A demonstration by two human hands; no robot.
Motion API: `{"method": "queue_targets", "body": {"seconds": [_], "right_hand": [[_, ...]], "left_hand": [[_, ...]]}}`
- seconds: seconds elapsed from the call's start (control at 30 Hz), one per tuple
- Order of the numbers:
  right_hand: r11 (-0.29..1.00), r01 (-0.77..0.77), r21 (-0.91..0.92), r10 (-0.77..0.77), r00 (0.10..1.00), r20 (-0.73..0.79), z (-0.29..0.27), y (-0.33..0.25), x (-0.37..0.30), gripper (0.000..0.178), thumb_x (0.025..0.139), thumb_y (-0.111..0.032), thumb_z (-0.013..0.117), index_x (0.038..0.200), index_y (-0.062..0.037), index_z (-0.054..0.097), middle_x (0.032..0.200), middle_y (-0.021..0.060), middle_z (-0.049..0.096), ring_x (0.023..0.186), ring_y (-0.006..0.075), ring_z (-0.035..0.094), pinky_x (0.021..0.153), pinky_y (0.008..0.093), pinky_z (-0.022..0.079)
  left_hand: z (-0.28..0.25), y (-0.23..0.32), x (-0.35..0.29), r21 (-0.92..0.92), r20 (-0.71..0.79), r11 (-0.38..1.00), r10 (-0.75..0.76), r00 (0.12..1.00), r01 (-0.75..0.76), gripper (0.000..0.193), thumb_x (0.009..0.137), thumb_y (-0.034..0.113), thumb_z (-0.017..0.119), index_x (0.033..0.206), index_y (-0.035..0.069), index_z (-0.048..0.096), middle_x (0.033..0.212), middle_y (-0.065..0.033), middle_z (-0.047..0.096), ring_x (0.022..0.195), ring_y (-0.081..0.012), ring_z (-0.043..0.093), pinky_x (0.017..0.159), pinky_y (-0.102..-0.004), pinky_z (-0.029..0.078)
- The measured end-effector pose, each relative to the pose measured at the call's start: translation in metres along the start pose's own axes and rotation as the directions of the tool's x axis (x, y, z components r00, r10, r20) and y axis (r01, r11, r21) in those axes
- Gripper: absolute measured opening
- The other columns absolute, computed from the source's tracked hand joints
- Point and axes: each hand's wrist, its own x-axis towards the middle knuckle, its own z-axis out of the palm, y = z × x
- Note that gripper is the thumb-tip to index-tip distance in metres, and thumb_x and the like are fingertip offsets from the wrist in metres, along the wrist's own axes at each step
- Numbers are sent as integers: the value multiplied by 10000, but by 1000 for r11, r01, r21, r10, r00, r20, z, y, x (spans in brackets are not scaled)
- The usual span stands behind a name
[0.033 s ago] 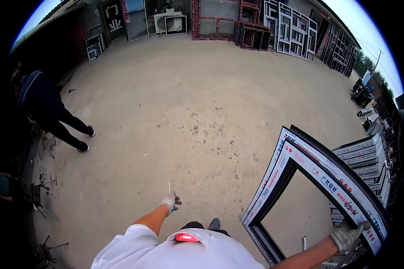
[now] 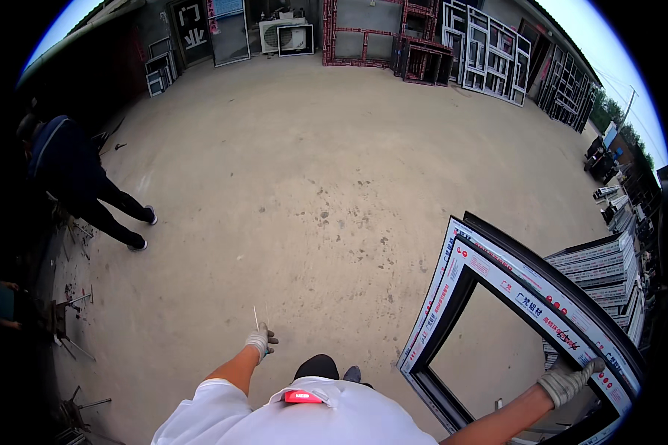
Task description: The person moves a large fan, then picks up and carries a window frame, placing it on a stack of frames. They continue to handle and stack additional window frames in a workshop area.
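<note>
head view: right hand [image 2: 568, 380] grips window frame [image 2: 497, 278], upright, long axis running fwd-left.

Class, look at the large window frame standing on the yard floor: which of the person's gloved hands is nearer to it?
Right. The right hand grips the window frame at its top edge; the left hand, holding a thin rod, hangs well away on the frame's left.

Our single head view, a wide fisheye looking steeply down and forward, our left hand [image 2: 260, 341] and right hand [image 2: 568, 382] near, concrete yard [image 2: 312, 170] stretching far, edges bending.
</note>
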Motion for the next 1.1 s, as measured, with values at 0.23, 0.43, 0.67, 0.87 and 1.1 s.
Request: {"method": "queue_targets", "body": {"seconds": [0.23,0.43,0.67,0.87,1.1], "right_hand": [[941,-338,22,338,940,-38,71,187,24,757,723,-560,733,1321,-140,535,1363,105,507,1222,308,458,1022,547,362],[907,-420,-45,409,900,-153,204,313,-62,691,847,-629,538,1359,-166,503,1444,48,450,1313,304,407,1070,569,301],[807,-589,-49,586,808,-55,312,484,-101,742,858,-688,449,1394,-175,461,1472,62,408,1341,298,383,1091,537,312],[571,-816,-84,818,558,137,419,651,-173,785,818,-758,434,1380,-212,466,1443,49,428,1320,307,387,1051,589,326],[279,-927,-252,955,241,170,552,807,-292,897,791,-789,458,1468,-215,329,1537,72,266,1406,309,237,1108,591,211]], "left_hand": [[-63,-61,34,-281,-241,941,-261,935,190,634,1000,524,236,1107,-7,564,922,-203,689,660,-290,623,558,-409,542],[-43,51,93,-189,-166,940,-314,935,283,653,997,536,220,1127,-2,566,937,-198,691,681,-292,624,627,-441,554],[-1,382,157,-227,-109,952,184,977,-205,654,993,555,288,1049,-20,595,811,-176,672,387,-152,397,543,-327,543],[30,550,169,-330,-105,837,426,898,-436,624,993,526,355,999,-44,608,708,-139,638,375,-126,443,545,-302,533],[59,675,216,-557,-203,689,429,880,-464,820,935,652,368,1168,-120,512,940,-257,646,381,-110,435,622,-321,552]]}}
